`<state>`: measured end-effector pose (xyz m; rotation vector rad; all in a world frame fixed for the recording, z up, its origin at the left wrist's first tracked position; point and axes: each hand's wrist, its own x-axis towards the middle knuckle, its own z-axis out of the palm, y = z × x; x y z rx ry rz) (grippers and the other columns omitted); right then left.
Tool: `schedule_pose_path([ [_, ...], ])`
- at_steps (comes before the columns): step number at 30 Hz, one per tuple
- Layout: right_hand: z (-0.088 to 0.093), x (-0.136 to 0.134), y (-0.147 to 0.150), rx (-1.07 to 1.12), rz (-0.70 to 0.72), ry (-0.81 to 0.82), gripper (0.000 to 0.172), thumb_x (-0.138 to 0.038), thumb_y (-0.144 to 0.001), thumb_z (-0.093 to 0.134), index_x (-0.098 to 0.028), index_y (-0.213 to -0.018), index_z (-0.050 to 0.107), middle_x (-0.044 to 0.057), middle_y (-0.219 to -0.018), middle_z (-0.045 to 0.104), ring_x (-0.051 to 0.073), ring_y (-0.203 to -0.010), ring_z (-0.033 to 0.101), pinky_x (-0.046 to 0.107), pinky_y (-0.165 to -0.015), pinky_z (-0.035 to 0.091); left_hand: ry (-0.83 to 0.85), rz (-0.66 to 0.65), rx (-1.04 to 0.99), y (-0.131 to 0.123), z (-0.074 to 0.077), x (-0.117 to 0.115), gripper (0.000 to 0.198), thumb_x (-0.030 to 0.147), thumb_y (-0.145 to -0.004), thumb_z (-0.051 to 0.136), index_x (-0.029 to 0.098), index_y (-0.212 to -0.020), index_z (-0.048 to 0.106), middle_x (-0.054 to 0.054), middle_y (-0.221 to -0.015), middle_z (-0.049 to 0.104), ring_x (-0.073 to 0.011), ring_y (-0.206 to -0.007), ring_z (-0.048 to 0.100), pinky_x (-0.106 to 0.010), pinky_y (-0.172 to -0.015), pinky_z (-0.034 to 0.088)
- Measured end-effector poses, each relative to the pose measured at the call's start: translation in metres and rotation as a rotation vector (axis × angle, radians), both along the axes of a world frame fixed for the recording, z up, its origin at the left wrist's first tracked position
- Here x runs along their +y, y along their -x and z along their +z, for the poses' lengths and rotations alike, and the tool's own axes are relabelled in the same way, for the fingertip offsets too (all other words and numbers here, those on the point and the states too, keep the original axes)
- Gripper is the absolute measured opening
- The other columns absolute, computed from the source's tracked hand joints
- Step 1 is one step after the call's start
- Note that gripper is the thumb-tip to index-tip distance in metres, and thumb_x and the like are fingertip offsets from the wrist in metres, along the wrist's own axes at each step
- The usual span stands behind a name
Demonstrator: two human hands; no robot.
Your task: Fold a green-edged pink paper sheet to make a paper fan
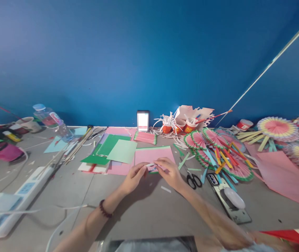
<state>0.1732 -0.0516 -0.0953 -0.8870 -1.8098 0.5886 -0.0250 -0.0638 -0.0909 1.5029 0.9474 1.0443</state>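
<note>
from my remote seat i see the bare left hand (pixel 136 176) and bare right hand (pixel 169 172) pinching a narrow whitish paper strip (pixel 150 164) between them; it is over a flat pink paper sheet (pixel 154 154); black-handled scissors (pixel 197 180) lie near the right wrist

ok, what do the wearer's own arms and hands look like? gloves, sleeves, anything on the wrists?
No gloves on the left hand or right hand. Both forearms are bare where visible. The left wrist wears a dark, beaded bracelet; the right has none. Pale grey-blue fabric by the right arm is probably a sleeve.
</note>
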Motion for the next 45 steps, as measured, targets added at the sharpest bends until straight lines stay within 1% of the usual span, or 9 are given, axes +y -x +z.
schedule_pose_path([
  [4, 0.005, -0.003, 0.001, 0.017, 0.079, 0.010, 0.020, -0.024, -0.092, 0.056, -0.027, -0.103, 0.073, 0.005, -0.093, 0.070, 0.017, -0.083, 0.066, 0.031, -0.075, 0.057, 0.112, 0.016, -0.128, -0.001, 0.002, 0.003, 0.049, 0.061, -0.088, 0.051, 0.016, -0.085, 0.068, 0.003, -0.057, 0.046, -0.0104, -0.052, 0.037, -0.026, -0.052, 0.031],
  [8, 0.007, -0.005, 0.001, 0.106, 0.093, 0.156, 0.014, -0.028, -0.090, 0.059, -0.023, -0.096, 0.070, 0.005, -0.094, 0.071, 0.016, -0.080, 0.066, 0.031, -0.075, 0.056, 0.236, 0.058, -0.252, -0.001, 0.000, 0.007, 0.046, 0.061, -0.086, 0.055, 0.016, -0.082, 0.065, 0.004, -0.055, 0.042, -0.0093, -0.049, 0.033, -0.025, -0.048, 0.025],
  [14, 0.005, 0.001, 0.001, 0.474, 0.201, 0.450, 0.024, -0.038, -0.082, 0.068, -0.024, -0.097, 0.056, 0.007, -0.103, 0.070, 0.019, -0.086, 0.069, 0.035, -0.078, 0.058, 0.395, 0.033, -0.502, -0.002, 0.002, 0.008, 0.037, 0.055, -0.084, 0.060, 0.018, -0.078, 0.059, 0.004, -0.059, 0.043, -0.0100, -0.050, 0.037, -0.022, -0.043, 0.035],
  [18, 0.007, 0.001, 0.002, 0.580, 0.211, 0.506, 0.040, -0.038, -0.077, 0.073, -0.029, -0.109, 0.051, 0.004, -0.097, 0.067, 0.019, -0.081, 0.068, 0.034, -0.071, 0.059, 0.498, 0.020, -0.569, -0.005, 0.004, 0.008, 0.033, 0.051, -0.079, 0.067, 0.018, -0.081, 0.060, -0.001, -0.073, 0.057, -0.0130, -0.061, 0.054, -0.030, -0.060, 0.054],
  [24, 0.007, -0.001, 0.006, 0.581, 0.201, 0.597, 0.056, -0.044, -0.076, 0.071, -0.031, -0.126, 0.048, 0.006, -0.115, 0.062, 0.015, -0.075, 0.068, 0.036, -0.074, 0.059, 0.523, 0.076, -0.619, -0.005, -0.002, 0.010, 0.031, 0.050, -0.079, 0.069, 0.020, -0.081, 0.061, -0.004, -0.078, 0.061, -0.0184, -0.073, 0.062, -0.038, -0.077, 0.055],
  [30, 0.002, 0.001, 0.006, 0.564, 0.353, 0.911, 0.040, -0.053, -0.073, 0.075, -0.020, -0.090, 0.061, 0.003, -0.077, 0.068, 0.016, -0.070, 0.067, 0.033, -0.071, 0.056, 0.476, -0.027, -0.616, -0.008, -0.007, 0.009, 0.036, 0.055, -0.080, 0.068, 0.020, -0.084, 0.060, -0.004, -0.082, 0.064, -0.0194, -0.078, 0.064, -0.038, -0.080, 0.052],
  [34, 0.004, 0.002, 0.003, 0.489, 0.312, 0.824, 0.038, -0.052, -0.070, 0.077, -0.019, -0.073, 0.061, 0.002, -0.069, 0.069, 0.016, -0.068, 0.065, 0.032, -0.072, 0.053, 0.372, 0.036, -0.496, -0.008, -0.010, 0.009, 0.037, 0.057, -0.081, 0.064, 0.020, -0.088, 0.065, -0.006, -0.087, 0.065, -0.0199, -0.082, 0.064, -0.038, -0.082, 0.051],
  [40, 0.002, -0.001, -0.001, 0.280, 0.117, 0.586, 0.028, -0.048, -0.078, 0.070, -0.020, -0.079, 0.066, 0.002, -0.072, 0.070, 0.016, -0.066, 0.063, 0.028, -0.061, 0.050, 0.085, 0.227, -0.200, -0.002, -0.008, 0.007, 0.040, 0.055, -0.083, 0.062, 0.026, -0.109, 0.068, -0.009, -0.121, 0.063, -0.0264, -0.116, 0.055, -0.043, -0.104, 0.042],
  [45, 0.003, -0.007, 0.004, 0.041, 0.025, 0.319, 0.014, -0.034, -0.082, 0.067, -0.021, -0.077, 0.068, 0.000, -0.070, 0.068, 0.016, -0.066, 0.062, 0.026, -0.061, 0.049, -0.187, 0.182, -0.070, 0.000, 0.001, 0.004, 0.031, 0.045, -0.085, 0.064, 0.026, -0.109, 0.070, -0.011, -0.122, 0.061, -0.0271, -0.123, 0.050, -0.043, -0.108, 0.037],
])
